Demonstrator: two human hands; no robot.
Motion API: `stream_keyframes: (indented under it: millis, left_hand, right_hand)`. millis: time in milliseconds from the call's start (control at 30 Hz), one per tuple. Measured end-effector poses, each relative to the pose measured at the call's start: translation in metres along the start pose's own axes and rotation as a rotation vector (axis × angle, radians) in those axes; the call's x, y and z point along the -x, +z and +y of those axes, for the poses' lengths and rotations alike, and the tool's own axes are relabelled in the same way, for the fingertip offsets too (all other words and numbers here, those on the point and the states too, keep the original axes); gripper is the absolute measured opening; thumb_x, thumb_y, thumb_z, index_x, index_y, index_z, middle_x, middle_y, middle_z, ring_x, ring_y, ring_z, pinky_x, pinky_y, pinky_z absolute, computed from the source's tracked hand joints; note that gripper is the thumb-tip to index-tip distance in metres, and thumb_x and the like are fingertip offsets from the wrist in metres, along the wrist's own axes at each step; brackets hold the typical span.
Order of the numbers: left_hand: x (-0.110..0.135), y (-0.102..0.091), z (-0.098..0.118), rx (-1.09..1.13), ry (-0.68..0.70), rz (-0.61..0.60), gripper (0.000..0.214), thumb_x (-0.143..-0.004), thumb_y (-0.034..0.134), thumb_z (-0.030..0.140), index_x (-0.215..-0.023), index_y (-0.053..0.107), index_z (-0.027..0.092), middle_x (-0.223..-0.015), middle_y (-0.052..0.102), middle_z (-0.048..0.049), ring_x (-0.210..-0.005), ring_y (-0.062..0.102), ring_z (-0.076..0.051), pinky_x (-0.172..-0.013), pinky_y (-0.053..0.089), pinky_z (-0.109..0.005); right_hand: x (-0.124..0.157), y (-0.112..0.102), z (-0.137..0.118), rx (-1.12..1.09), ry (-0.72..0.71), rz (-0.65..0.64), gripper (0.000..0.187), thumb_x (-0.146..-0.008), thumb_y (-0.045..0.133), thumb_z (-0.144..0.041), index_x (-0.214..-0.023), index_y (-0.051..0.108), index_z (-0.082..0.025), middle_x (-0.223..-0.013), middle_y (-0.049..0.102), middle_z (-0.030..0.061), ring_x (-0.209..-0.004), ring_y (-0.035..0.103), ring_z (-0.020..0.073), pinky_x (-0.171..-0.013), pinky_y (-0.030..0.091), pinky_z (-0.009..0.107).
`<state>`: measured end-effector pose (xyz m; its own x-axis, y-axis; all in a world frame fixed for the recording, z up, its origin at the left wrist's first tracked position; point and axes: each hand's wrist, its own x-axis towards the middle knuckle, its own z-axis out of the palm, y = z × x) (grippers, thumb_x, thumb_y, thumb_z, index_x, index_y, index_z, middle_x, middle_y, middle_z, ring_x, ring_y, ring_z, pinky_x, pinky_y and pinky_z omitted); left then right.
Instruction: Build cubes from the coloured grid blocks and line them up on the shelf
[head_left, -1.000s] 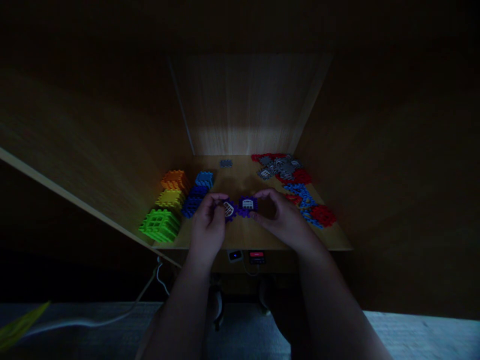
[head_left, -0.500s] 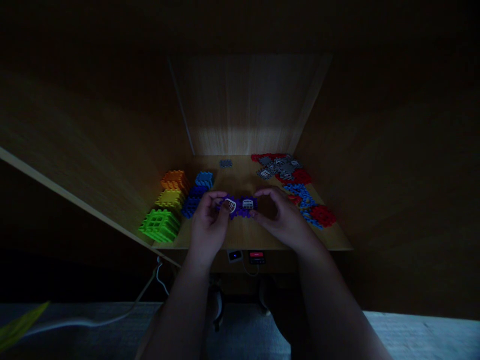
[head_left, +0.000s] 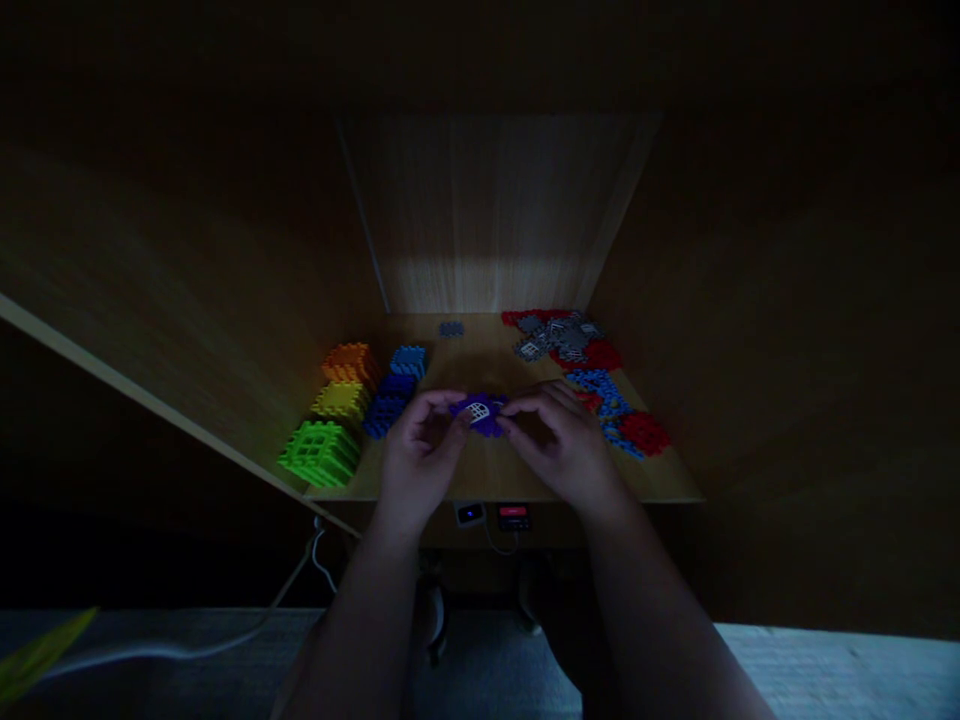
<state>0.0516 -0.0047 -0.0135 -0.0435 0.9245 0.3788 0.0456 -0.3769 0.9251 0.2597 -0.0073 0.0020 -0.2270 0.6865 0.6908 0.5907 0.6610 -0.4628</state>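
Between my hands, above the wooden shelf, are purple interlocking toy tiles (head_left: 484, 426) with notched edges; a white window lattice shows on the front one. My left hand (head_left: 421, 440) pinches them from the left, thumb on the face. My right hand (head_left: 564, 440) has thumb and index finger closed at their right edge. The tiles overlap, so the rear one is mostly covered. Left of my left hand stand dark blue tile stacks (head_left: 386, 410) and a light blue stack (head_left: 409, 360).
Orange (head_left: 350, 362), yellow (head_left: 341, 400) and green tile stacks (head_left: 319, 452) line the left side. A grey tile (head_left: 451, 329) lies at the back. Loose grey tiles (head_left: 574, 338), blue tiles (head_left: 600, 385) and red tiles (head_left: 646, 433) lie right. Wooden panels enclose the shelf (head_left: 487, 480).
The two purple tiles were side by side and now overlap. My right hand has moved left, closer to my left hand.
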Motion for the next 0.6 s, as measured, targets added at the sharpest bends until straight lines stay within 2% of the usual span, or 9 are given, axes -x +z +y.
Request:
stream_keyframes:
  millis: [100, 167, 267, 367, 600]
  left_hand:
    - [-0.0022, 0.0024, 0.0003, 0.013, 0.01, 0.029, 0.018, -0.095, 0.079, 0.034, -0.107, 0.071, 0.022, -0.1, 0.076, -0.0036, -0.092, 0.072, -0.018, -0.087, 0.058, -0.03]
    - [-0.0031, 0.0041, 0.0018, 0.068, 0.007, 0.041, 0.02, -0.093, 0.081, 0.033, -0.103, 0.067, 0.022, -0.095, 0.074, -0.0017, -0.089, 0.072, -0.016, -0.085, 0.057, -0.028]
    - [-0.0032, 0.0057, 0.0033, 0.157, -0.029, 0.033, 0.031, -0.09, 0.084, 0.033, -0.108, 0.06, 0.024, -0.089, 0.073, 0.0014, -0.081, 0.071, -0.014, -0.079, 0.057, -0.026]
    - [-0.0029, 0.0056, 0.0031, 0.204, -0.071, -0.01, 0.04, -0.089, 0.086, 0.037, -0.116, 0.058, 0.025, -0.089, 0.075, 0.0017, -0.076, 0.072, -0.014, -0.076, 0.06, -0.027]
    - [-0.0029, 0.0043, 0.0056, 0.219, -0.122, -0.059, 0.039, -0.092, 0.084, 0.037, -0.119, 0.06, 0.022, -0.091, 0.076, -0.0003, -0.077, 0.075, -0.015, -0.077, 0.063, -0.028]
  right_hand:
    - [0.0005, -0.0004, -0.0014, -0.022, -0.01, 0.0, 0.012, -0.101, 0.076, -0.03, -0.112, 0.073, -0.034, -0.111, 0.079, 0.0035, -0.107, 0.073, 0.0279, -0.094, 0.06, 0.05]
    - [0.0007, -0.0002, -0.0021, -0.042, -0.038, 0.001, 0.022, -0.097, 0.081, -0.035, -0.118, 0.074, -0.035, -0.126, 0.077, 0.0053, -0.119, 0.072, 0.029, -0.101, 0.06, 0.051]
    - [0.0009, 0.0012, -0.0017, -0.039, -0.054, -0.015, 0.035, -0.095, 0.085, -0.037, -0.127, 0.073, -0.036, -0.141, 0.072, 0.0066, -0.129, 0.069, 0.0301, -0.108, 0.059, 0.054]
    - [0.0007, 0.0031, -0.0004, -0.043, -0.037, -0.023, 0.032, -0.098, 0.081, -0.034, -0.128, 0.073, -0.037, -0.141, 0.073, 0.0053, -0.13, 0.069, 0.0293, -0.11, 0.059, 0.054]
    - [-0.0004, 0.0013, -0.0012, -0.088, -0.048, -0.007, 0.027, -0.098, 0.08, -0.031, -0.124, 0.073, -0.036, -0.137, 0.075, 0.0047, -0.127, 0.071, 0.028, -0.108, 0.06, 0.052]
